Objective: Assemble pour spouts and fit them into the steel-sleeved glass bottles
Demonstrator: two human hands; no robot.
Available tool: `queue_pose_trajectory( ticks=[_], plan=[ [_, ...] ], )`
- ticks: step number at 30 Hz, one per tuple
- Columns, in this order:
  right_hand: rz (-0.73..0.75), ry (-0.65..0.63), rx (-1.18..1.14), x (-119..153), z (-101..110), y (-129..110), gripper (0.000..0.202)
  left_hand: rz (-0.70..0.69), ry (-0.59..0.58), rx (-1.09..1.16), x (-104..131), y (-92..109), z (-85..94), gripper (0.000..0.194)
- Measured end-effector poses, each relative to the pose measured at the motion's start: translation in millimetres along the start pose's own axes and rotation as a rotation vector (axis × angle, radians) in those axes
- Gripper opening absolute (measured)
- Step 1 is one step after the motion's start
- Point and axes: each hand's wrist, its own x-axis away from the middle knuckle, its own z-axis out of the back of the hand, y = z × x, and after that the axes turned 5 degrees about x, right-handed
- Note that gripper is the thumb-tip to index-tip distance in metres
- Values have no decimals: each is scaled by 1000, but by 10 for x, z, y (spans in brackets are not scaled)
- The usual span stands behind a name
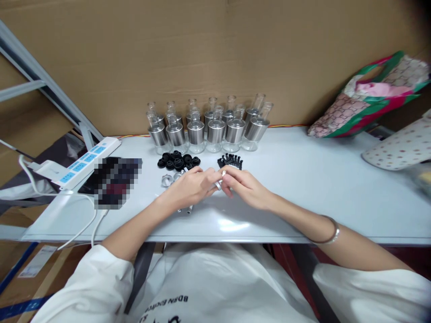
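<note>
My left hand (193, 187) and my right hand (249, 188) meet over the table, fingers closed. Pinched between their fingertips is a small silver metal part (218, 185), mostly covered, so its exact kind is unclear. Silver ring-shaped parts (167, 181) lie just beyond my left hand, and a few small silver pieces (190, 209) poke out beneath it. A pile of round black caps (177, 161) sits behind the rings. Small black tube-like pieces (230, 160) lie grouped behind my right hand.
Two rows of glass bottles with metal sleeves (216, 130) stand along the cardboard wall. At left are a power strip (90, 162), white cables (92, 211) and a pixelated dark object (117, 181). A patterned bag (357, 107) and a white dotted object (397, 146) occupy the right end.
</note>
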Motion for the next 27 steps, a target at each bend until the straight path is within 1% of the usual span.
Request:
queue_pose_trajectory(
  ticks=[4, 7, 10, 15, 18, 20, 23, 25, 27],
  plan=[
    [32, 54, 13, -14, 20, 7, 28, 115, -34, 33, -6, 4, 8, 26],
    [56, 88, 22, -21, 42, 6, 24, 156, -14, 21, -4, -8, 52, 27],
    [47, 81, 51, -19, 59, -6, 23, 151, 3, -25, 3, -26, 91, 29],
    [42, -6, 54, -7, 66, -5, 22, 95, -42, -44, 7, -30, 57, 32],
    [34, 20, 36, -7, 64, 14, 22, 112, -65, 14, -7, -12, 57, 30],
    [33, 38, -14, -12, 62, 29, 23, 119, -89, 84, -15, -20, 111, 29],
    [4, 62, -212, -31, 74, 57, 30, 137, -99, 154, 4, -122, 259, 31],
    [-30, 123, -330, -48, 101, 81, 34, 245, -71, 109, 49, -260, 358, 27],
    [-55, 201, -378, -66, 139, 104, 35, 421, -81, 8, 119, -427, 424, 21]
  ],
)
